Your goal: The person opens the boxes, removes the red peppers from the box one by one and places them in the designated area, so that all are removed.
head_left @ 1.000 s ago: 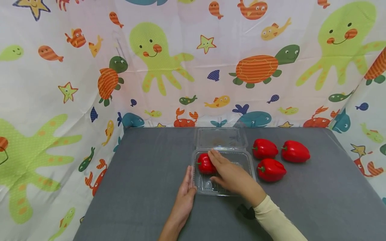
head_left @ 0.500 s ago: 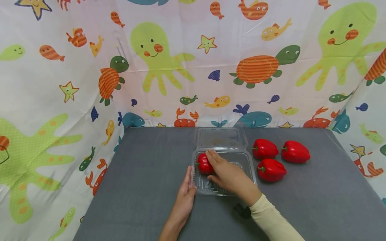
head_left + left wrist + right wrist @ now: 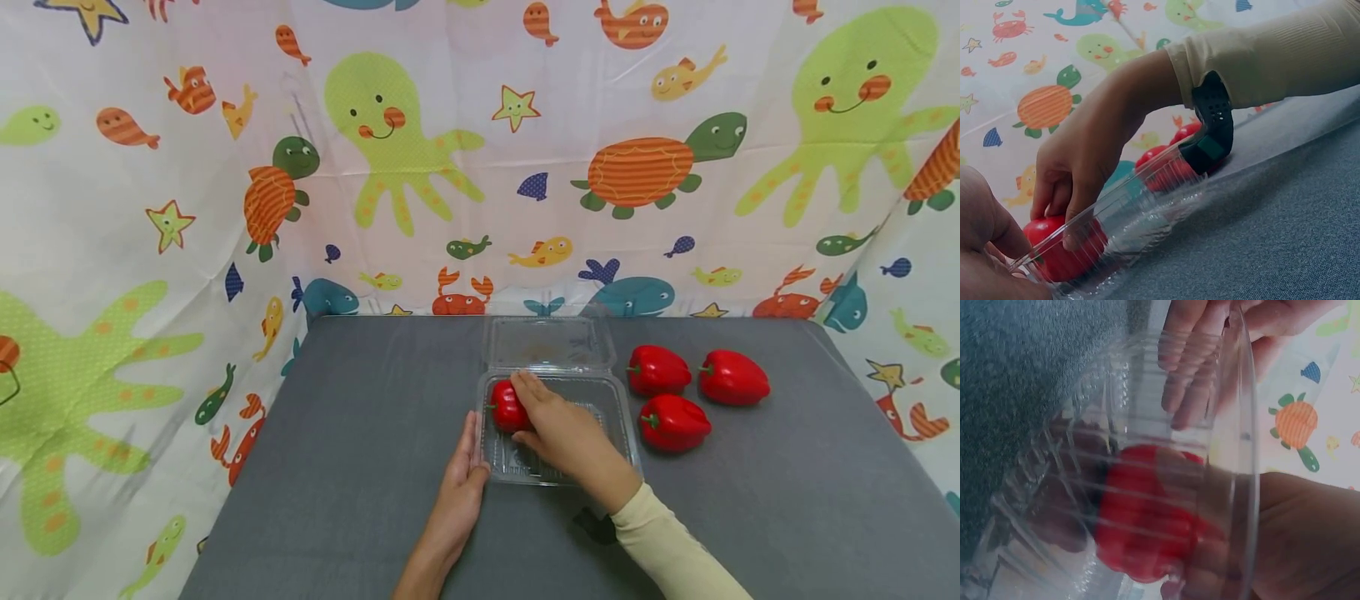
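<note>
A clear plastic clamshell container (image 3: 609,400) lies on the grey table, its lid (image 3: 550,342) folded back toward the wall. Inside, at the left, is a red bell pepper (image 3: 504,407) with its green stem pointing left. My right hand (image 3: 568,437) grips this pepper, thumb on the near side and fingers over the far side, as the left wrist view shows with the pepper (image 3: 1060,262) behind the clear wall. Along the container's left side my left hand (image 3: 461,483) rests with fingers extended, its thumb by the near corner. In the right wrist view the container blurs the pepper (image 3: 1138,512).
Right of the container lie three more red bell peppers: one at the back (image 3: 657,371), one farther right (image 3: 733,377) and one nearer (image 3: 675,423). A sea-animal curtain (image 3: 442,108) hangs behind the table (image 3: 360,458) and at both sides.
My right hand has shifted slightly left with the pepper, which now sits nearer the container's left wall. My left hand has stayed at the container's side.
</note>
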Demonstrator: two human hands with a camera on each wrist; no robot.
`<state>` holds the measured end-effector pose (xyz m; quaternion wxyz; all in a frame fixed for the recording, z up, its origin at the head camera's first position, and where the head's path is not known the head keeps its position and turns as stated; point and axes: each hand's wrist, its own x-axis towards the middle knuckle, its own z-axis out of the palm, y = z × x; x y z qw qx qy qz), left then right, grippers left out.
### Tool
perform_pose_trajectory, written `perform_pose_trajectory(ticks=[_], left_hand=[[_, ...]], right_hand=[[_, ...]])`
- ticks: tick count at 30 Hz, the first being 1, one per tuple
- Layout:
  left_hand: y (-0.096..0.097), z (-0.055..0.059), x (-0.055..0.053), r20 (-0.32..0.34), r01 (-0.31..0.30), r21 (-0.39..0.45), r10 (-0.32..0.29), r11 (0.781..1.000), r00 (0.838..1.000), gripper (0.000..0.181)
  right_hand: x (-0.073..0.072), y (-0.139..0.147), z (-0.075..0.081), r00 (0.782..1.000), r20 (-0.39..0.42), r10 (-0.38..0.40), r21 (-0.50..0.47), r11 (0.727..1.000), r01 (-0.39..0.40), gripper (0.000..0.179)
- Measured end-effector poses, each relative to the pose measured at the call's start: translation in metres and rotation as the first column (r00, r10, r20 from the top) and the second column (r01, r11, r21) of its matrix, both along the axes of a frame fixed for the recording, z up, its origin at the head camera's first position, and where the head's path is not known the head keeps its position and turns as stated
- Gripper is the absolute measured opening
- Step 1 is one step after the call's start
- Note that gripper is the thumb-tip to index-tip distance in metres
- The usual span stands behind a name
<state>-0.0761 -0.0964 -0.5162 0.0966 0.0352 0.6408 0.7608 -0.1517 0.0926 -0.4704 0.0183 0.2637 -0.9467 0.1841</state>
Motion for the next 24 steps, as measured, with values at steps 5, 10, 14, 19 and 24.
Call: perform_pose_trajectory(ticks=[5, 10, 14, 19, 24], left_hand=[[0.0002, 0.0001, -0.0002, -0.012, 0.001, -0.001, -0.001, 1.000, 1.000, 0.076], [-0.0003, -0.0002, 0.0002, -0.028, 0.003, 0.004, -0.003, 1.000, 1.000, 0.075], [-0.0004, 0.0002, 0.0004, -0.036, 0.008, 0.014, -0.007, 1.000, 0.999, 0.075], [0.0000, 0.0011, 0.0006, -0.032, 0.004, 0.013, -0.004, 1.000, 0.999, 0.076], [-0.0002, 0.0008, 0.0005, -0.028, 0.001, 0.001, -0.001, 1.000, 1.000, 0.075]], right_hand=[[0.0008, -0.0043, -0.0010, 0.999, -0.029, -0.037, 0.009, 0.999, 0.037, 0.093], [0.0013, -0.0070, -0.0015, 0.997, -0.055, -0.050, 0.012, 0.999, 0.051, 0.092], [0.0002, -0.0089, -0.0026, 0.995, -0.063, -0.071, 0.016, 0.997, 0.072, 0.090], [-0.0009, -0.0102, -0.0052, 0.993, -0.078, -0.085, 0.025, 0.996, 0.087, 0.088], [-0.0006, -0.0107, -0.0064, 0.992, -0.091, -0.083, 0.016, 0.996, 0.084, 0.087]])
